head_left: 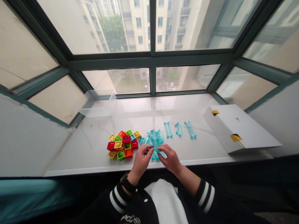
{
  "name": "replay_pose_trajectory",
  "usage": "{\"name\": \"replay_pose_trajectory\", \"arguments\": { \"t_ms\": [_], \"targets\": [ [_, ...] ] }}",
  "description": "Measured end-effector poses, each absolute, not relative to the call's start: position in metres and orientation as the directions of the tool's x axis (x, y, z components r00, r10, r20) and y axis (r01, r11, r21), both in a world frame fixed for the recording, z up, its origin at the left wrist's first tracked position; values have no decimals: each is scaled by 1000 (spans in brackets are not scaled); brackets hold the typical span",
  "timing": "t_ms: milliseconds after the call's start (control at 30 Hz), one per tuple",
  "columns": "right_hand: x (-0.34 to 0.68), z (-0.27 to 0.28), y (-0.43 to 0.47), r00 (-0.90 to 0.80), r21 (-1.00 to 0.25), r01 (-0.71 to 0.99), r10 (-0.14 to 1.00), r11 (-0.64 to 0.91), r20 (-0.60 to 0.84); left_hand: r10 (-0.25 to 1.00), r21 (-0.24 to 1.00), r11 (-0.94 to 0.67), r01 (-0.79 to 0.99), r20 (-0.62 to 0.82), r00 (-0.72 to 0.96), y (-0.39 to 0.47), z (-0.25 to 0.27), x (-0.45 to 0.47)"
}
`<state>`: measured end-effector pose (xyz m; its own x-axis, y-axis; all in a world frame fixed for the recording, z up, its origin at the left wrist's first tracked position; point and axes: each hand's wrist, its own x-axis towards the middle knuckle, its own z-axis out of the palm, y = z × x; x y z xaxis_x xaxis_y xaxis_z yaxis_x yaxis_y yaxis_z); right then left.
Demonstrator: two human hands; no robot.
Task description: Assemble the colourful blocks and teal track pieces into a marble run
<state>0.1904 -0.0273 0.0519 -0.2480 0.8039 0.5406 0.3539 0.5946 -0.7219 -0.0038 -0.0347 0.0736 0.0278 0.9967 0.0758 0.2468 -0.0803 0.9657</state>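
Just above the windowsill's front edge, my left hand [142, 159] and my right hand [172, 160] are close together, thumbs and fingers pinched. Between the fingertips is a translucent blue track piece [157, 151], largely hidden by the fingers and hard to separate from the pieces behind it. A heap of similar blue track pieces [155, 137] lies just beyond my hands. To its right, a straight blue track piece [168, 129], a curved track piece [178, 129] and a wavy track piece [190, 129] are laid out apart in a row.
Red, yellow, green and orange blocks [123, 145] are heaped left of my hands. At the back left stands a clear plastic bin [100, 104]. A white box [243, 126] with yellow-black tape sits at the right. Window frames [151, 60] enclose the marble-look sill [91, 152].
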Motion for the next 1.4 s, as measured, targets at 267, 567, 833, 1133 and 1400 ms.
{"name": "replay_pose_trajectory", "arguments": {
  "t_ms": [267,567,833,1133,1400],
  "targets": [
    [216,48,-29,-184,-719,422,829,552,528,998,975,-18,220,4,66,-18,69,26],
    [251,34,-26,-80,-724,507,861,468,502,974,989,66,130,-92,209,-11,48,57],
    [282,34,-12,47,-694,602,850,395,525,932,993,118,18,-117,345,11,61,94],
    [322,29,22,129,-685,682,880,257,458,838,851,440,-287,-275,471,43,58,127],
    [337,12,59,141,-667,733,930,132,339,805,620,591,-516,-409,429,72,51,142]
  ]
}}
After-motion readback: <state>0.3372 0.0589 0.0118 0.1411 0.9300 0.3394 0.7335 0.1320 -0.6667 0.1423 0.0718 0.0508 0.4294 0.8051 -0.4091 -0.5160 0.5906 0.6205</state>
